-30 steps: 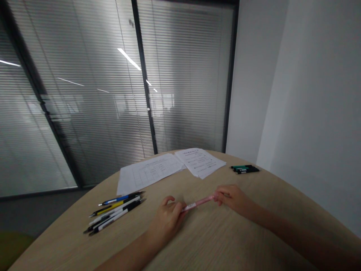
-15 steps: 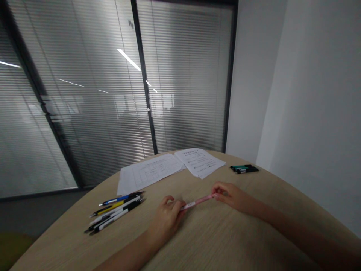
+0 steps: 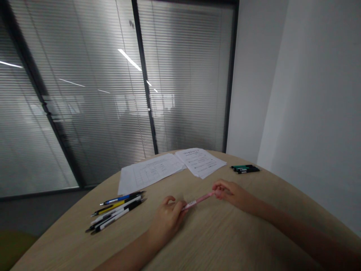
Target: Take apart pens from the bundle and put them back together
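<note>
A slim pink pen (image 3: 199,199) with a pale printed band spans the gap between my two hands, just above or on the wooden table. My left hand (image 3: 169,216) grips its near-left end between thumb and fingers, which hide that tip. At the other end, my right hand (image 3: 227,192) pinches the pen with its fingertips. Left of my left hand lie several pens: a blue pen (image 3: 122,198), a yellow and black pen (image 3: 113,206), and white and black pens (image 3: 117,218), side by side at a slant.
Printed sheets lie toward the far edge, one paper (image 3: 152,171) on the left and another paper (image 3: 200,162) beside it. Several dark green and black pens (image 3: 244,169) rest at the far right. Beyond the round table (image 3: 214,241) stand a glass partition with blinds and a white wall.
Almost nothing differs. Both hands keep hold of the pink pen, and the whole view has shifted very slightly to the right.
</note>
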Demonstrator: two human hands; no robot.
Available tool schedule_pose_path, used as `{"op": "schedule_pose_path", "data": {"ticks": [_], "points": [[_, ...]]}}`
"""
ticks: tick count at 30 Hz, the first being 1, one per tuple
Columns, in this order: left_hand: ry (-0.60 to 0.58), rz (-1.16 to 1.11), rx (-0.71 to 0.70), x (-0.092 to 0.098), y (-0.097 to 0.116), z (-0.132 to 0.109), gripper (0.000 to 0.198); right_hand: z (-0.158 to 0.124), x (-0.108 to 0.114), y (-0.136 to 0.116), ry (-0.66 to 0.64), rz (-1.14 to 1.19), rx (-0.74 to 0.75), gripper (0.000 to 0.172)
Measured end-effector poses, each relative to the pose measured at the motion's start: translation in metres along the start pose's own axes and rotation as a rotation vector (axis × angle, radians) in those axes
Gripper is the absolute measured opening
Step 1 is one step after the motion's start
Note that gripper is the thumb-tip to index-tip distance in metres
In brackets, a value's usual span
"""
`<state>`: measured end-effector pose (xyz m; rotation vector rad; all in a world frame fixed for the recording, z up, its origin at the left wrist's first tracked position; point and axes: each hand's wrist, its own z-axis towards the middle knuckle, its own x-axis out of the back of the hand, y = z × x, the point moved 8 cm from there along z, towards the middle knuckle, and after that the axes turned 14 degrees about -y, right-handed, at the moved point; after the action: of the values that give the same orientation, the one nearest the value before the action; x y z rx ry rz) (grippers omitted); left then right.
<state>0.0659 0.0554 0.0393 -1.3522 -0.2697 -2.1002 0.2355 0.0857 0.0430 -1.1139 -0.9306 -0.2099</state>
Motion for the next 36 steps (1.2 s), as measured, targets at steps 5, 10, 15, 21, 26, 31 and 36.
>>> {"op": "schedule_pose_path", "data": {"ticks": [5, 10, 15, 21, 26, 31, 36], "points": [[0.008, -0.037, -0.039, 0.001, 0.002, 0.000, 0.018, 0.001, -0.002, 0.000, -0.033, -0.084, -0.043, 0.012], [0.045, -0.050, -0.100, 0.007, 0.007, -0.003, 0.016, 0.003, -0.010, 0.007, -0.048, -0.141, -0.067, 0.025], [0.047, -0.045, -0.098, 0.009, 0.008, -0.003, 0.015, 0.003, -0.010, 0.004, -0.063, -0.106, -0.008, 0.031], [0.060, -0.058, -0.048, 0.008, 0.003, -0.002, 0.014, 0.000, -0.001, -0.007, -0.012, -0.057, 0.015, 0.014], [0.028, -0.059, -0.058, 0.006, 0.004, -0.003, 0.013, -0.001, -0.006, -0.009, -0.045, -0.111, 0.007, 0.011], [0.041, -0.054, -0.056, 0.007, 0.004, -0.003, 0.014, -0.002, -0.003, -0.009, -0.026, -0.054, 0.024, 0.015], [0.037, -0.060, -0.056, 0.006, 0.004, -0.002, 0.015, -0.002, 0.002, -0.014, -0.012, -0.127, 0.041, 0.011]]}}
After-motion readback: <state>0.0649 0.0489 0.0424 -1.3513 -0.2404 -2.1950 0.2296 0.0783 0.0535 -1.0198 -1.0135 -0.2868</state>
